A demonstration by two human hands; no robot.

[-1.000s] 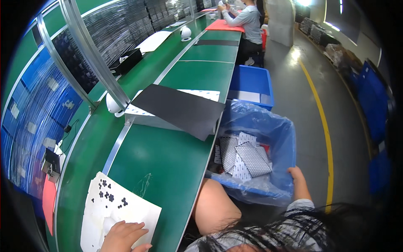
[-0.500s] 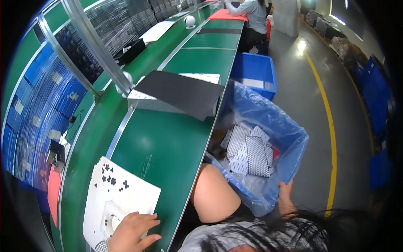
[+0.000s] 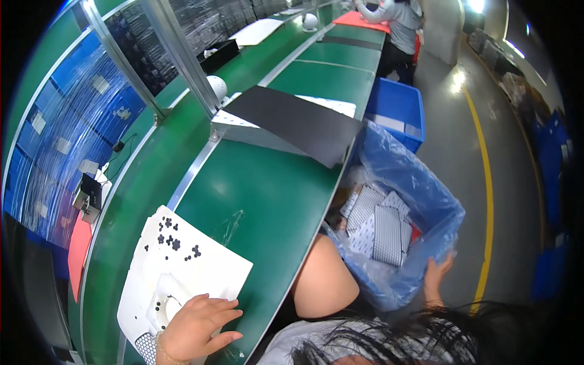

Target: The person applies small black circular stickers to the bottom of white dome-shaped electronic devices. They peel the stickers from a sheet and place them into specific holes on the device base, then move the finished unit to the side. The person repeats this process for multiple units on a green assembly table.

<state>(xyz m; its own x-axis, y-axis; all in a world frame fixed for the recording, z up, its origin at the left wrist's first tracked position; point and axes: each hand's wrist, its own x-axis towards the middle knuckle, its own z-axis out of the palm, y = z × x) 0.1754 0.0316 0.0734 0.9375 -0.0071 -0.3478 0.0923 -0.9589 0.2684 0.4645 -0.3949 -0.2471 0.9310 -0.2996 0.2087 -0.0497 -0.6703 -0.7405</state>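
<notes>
My left hand point(image 3: 204, 325) lies over the near end of a white board point(image 3: 213, 277), palm down, fingers stretched out and holding nothing. Beside its fingers is a round white part point(image 3: 172, 307) on a pale backing. Several small black flower-shaped pads and dots point(image 3: 175, 244) are scattered on the board. A strip of dotted black-and-white sheet point(image 3: 146, 348) shows by the wrist. My right hand point(image 3: 435, 278) is at the near right outer side of a bin lined with a blue plastic bag point(image 3: 435, 201), its fingers closed on the bag's side. Patterned sheets point(image 3: 387, 234) lie inside the bag.
A dark grey sheet point(image 3: 292, 118) rests across a white box, overhanging the green bench point(image 3: 255, 188). Behind the lined bin stands a blue crate point(image 3: 395, 100). Metal posts point(image 3: 182, 55) rise on the left. Another person point(image 3: 401, 30) works at the far end. My bare knee is between bench and bin.
The whole view has shifted, with the bench and bins now farther right in the picture. Both hands keep about the same places at the board and the bag.
</notes>
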